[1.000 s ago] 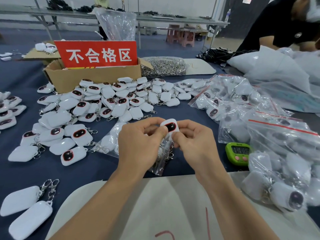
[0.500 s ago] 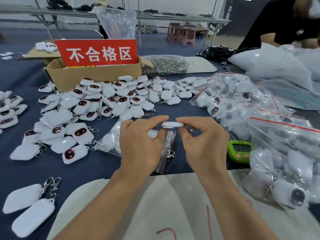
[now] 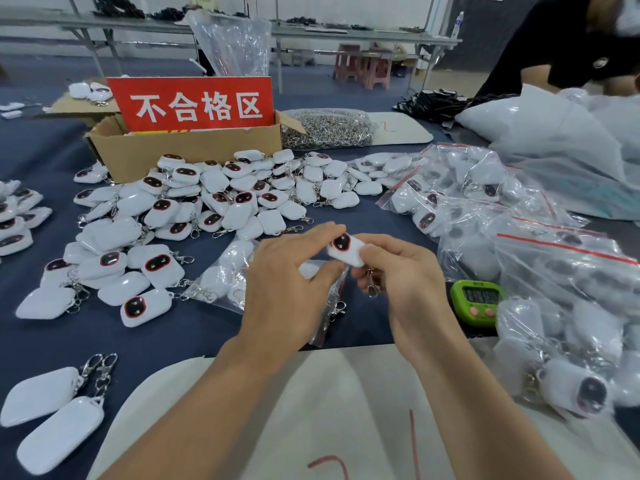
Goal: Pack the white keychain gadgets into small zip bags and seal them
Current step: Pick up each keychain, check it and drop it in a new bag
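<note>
A white keychain gadget (image 3: 346, 249) with a dark oval face is held above the table between both hands. My left hand (image 3: 287, 289) pinches its left end and my right hand (image 3: 405, 285) pinches its right end. The gadget's metal clip (image 3: 371, 284) hangs under my right fingers. A clear zip bag (image 3: 221, 275) with gadgets inside lies on the blue table just under my hands. A heap of loose white gadgets (image 3: 207, 202) covers the table's left half. Filled zip bags (image 3: 519, 237) pile up on the right.
A cardboard box (image 3: 187, 150) with a red sign stands at the back. A green timer (image 3: 479, 301) sits right of my hands. A white mat (image 3: 311, 410) lies at the near edge. Two gadgets (image 3: 52, 417) lie near left. Another person (image 3: 571, 46) leans in far right.
The gadget was edge-on between my fingertips half a second ago. It has now turned so its dark face points up, as it did one second ago.
</note>
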Available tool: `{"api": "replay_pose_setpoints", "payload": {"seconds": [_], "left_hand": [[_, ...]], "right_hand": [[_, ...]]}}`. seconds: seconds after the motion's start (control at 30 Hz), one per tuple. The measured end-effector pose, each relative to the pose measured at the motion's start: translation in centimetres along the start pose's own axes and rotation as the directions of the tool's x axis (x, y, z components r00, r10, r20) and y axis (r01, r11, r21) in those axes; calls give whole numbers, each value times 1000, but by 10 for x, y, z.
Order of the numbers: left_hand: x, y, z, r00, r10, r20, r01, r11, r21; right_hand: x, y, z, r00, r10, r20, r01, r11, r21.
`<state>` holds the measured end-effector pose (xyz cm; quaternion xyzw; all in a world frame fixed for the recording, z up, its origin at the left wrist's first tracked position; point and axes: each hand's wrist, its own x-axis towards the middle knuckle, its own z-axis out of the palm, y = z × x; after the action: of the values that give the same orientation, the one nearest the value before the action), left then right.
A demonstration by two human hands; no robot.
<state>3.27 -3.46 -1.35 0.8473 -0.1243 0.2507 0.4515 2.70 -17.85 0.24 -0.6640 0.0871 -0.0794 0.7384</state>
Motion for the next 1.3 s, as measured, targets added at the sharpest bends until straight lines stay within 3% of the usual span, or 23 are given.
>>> {"api": "replay_pose_setpoints", "payload": {"seconds": [0.07, 0.17, 0.23, 0.3, 0.37, 0.47, 0.57, 0.73, 0.87, 0.97, 1.13, 1.2, 1.3], "left_hand": [[1, 0, 1, 999, 22, -42, -22, 1000, 2], [2, -2, 1, 996, 33, -81, -31, 999, 26], [4, -4, 0, 998, -28, -59, 29, 999, 17], [7, -5, 0, 989, -145, -12, 145, 989, 34], [12, -6, -2, 966, -238, 104, 219, 961, 167], [15, -2, -6, 926, -210, 314, 58, 900, 433], [16, 7, -8, 903, -169, 394, -77, 841, 535], [20, 12, -13, 972, -172, 159, 85, 892, 445], [21, 15, -14, 994, -92, 61, 64, 933, 355], [23, 15, -17, 999, -26, 42, 15, 970, 241], [31, 13, -26, 995, -95, 23, 95, 995, -13], [33, 17, -29, 994, -105, 19, 105, 994, -43], [34, 27, -33, 983, -121, 136, 121, 993, 9]], "right_hand": [[1, 0, -1, 1000, 13, 26, -14, 999, 51], [-1, -1, 0, 993, -57, 103, 58, 998, -7], [-2, 0, 0, 988, -109, 113, 122, 986, -116], [1, 4, -3, 987, -158, 23, 157, 938, -308], [4, 8, -9, 978, -197, -74, 142, 876, -461], [7, 7, -17, 968, -185, -169, 69, 844, -532], [4, 7, -18, 975, -151, -163, 36, 832, -554], [2, 7, -15, 985, -137, -103, 74, 884, -462], [-3, 13, 0, 986, -157, 46, 162, 892, -422], [-3, 19, 13, 981, -165, 104, 195, 855, -481], [-2, 9, 11, 951, -113, 288, 236, 868, -438], [-5, 5, 10, 948, -159, 277, 261, 884, -387], [-5, -2, 6, 945, -237, 226, 301, 902, -309]]}}
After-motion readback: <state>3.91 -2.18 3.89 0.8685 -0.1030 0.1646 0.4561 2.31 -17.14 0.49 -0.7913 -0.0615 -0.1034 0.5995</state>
